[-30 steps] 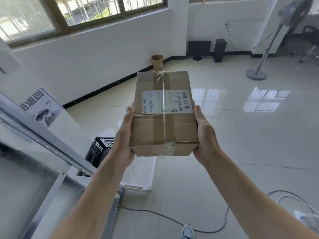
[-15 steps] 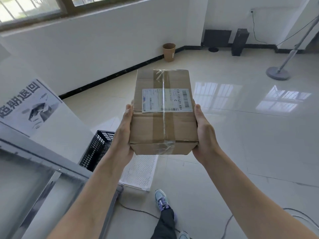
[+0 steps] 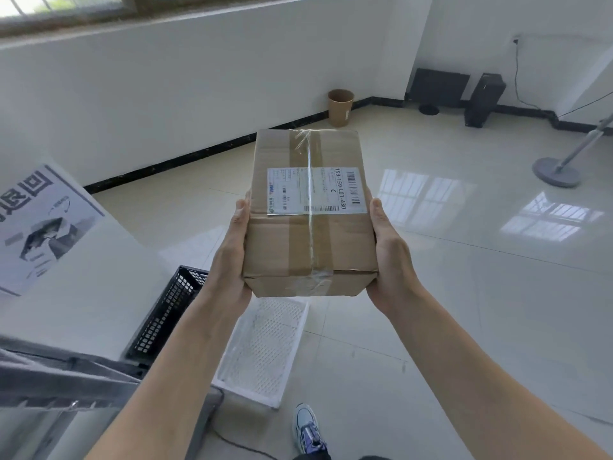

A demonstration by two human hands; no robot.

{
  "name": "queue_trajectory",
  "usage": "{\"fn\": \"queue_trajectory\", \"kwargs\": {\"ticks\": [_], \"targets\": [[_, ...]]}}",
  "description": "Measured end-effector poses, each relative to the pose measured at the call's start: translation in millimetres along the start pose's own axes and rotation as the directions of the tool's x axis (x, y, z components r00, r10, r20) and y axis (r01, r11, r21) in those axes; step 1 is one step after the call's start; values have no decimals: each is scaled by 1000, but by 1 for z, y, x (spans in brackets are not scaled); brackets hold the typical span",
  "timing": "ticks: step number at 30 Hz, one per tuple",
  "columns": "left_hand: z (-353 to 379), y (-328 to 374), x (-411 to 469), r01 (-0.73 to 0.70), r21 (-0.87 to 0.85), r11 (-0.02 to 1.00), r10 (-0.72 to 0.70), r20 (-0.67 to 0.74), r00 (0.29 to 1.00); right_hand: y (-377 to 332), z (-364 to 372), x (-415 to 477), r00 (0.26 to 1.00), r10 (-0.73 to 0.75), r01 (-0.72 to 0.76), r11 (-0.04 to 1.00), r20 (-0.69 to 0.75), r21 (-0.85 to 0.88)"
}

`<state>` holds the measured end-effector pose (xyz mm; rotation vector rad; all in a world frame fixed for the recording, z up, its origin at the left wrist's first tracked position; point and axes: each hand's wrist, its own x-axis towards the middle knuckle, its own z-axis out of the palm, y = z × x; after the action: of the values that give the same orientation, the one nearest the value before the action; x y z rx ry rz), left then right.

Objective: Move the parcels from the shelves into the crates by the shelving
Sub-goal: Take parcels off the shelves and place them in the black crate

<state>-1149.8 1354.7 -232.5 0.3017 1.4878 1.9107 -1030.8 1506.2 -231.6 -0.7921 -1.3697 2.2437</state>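
Note:
A taped cardboard parcel (image 3: 311, 240) with a white shipping label is held in the air in front of me. My left hand (image 3: 232, 257) grips its left side and my right hand (image 3: 389, 257) grips its right side, fingers hidden under the box. Below it on the floor stand a white perforated crate (image 3: 265, 353) and, to its left, a black perforated crate (image 3: 166, 313). The parcel hangs above the far end of the white crate.
The metal shelving frame (image 3: 66, 376) fills the lower left, with a printed sign (image 3: 36, 224) on a white panel. A brown bin (image 3: 340, 107) stands by the wall, a fan base (image 3: 557, 172) at right, black boxes (image 3: 482, 99) in the corner. My shoe (image 3: 306, 426) and a cable are on the floor.
The view has tilted down and moved forward toward the crates; both crates show larger and my foot has stepped ahead. Both hands keep the same grip on the parcel.

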Motion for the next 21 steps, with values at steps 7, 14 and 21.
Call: {"fn": "queue_trajectory", "kwargs": {"ticks": [7, 14, 21], "targets": [[-16, 18, 28, -28, -14, 1000, 27, -49, 998, -2, 23, 50, 996, 21, -19, 999, 88, -26], [-29, 26, 52, -38, -6, 999, 37, -183, 982, 0, 44, 102, 976, 110, -104, 994, 190, -41], [-19, 27, 92, -106, -19, 994, 94, -336, 937, -20, 52, 170, 930, 206, -179, 977, 305, -116]]}}
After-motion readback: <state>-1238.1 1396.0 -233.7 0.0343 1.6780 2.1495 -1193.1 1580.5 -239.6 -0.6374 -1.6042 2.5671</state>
